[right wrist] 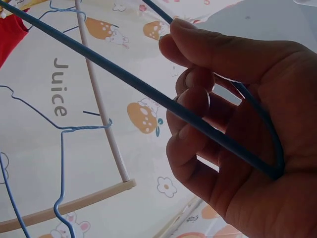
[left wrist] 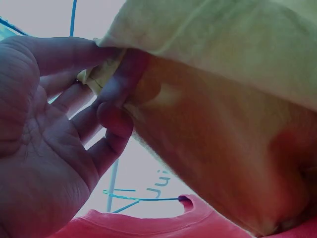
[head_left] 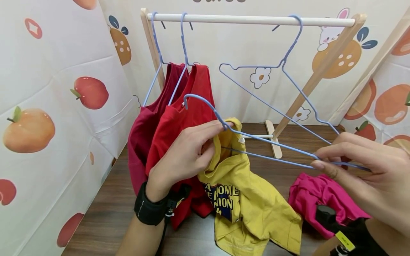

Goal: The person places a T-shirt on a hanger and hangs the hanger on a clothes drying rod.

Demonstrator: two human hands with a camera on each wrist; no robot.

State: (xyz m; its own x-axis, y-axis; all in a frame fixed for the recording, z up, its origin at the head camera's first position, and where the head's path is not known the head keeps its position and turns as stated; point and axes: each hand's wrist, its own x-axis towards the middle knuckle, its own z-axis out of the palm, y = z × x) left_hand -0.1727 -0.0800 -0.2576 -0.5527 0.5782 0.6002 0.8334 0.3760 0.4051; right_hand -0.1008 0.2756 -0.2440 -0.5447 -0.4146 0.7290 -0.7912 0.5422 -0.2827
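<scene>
At about nine o'clock hang a maroon garment [head_left: 139, 145] and a bright-red garment [head_left: 179, 124], using two of three blue wire hangers [head_left: 256, 66] along the white rail [head_left: 240, 20]. My left hand [head_left: 189, 149] pinches the collar of a yellow cloth T-shirt [head_left: 259, 199], at five o'clock, printed "HOME" and "NION". My right hand [head_left: 374, 170] grasps a fourth hanger [head_left: 272, 142], reaching into that collar. Crumpled magenta cloth [head_left: 315, 195] lies at four. Grey lettering [right wrist: 60, 89], cropped in the head view, reads "Juice" from my right wrist.
</scene>
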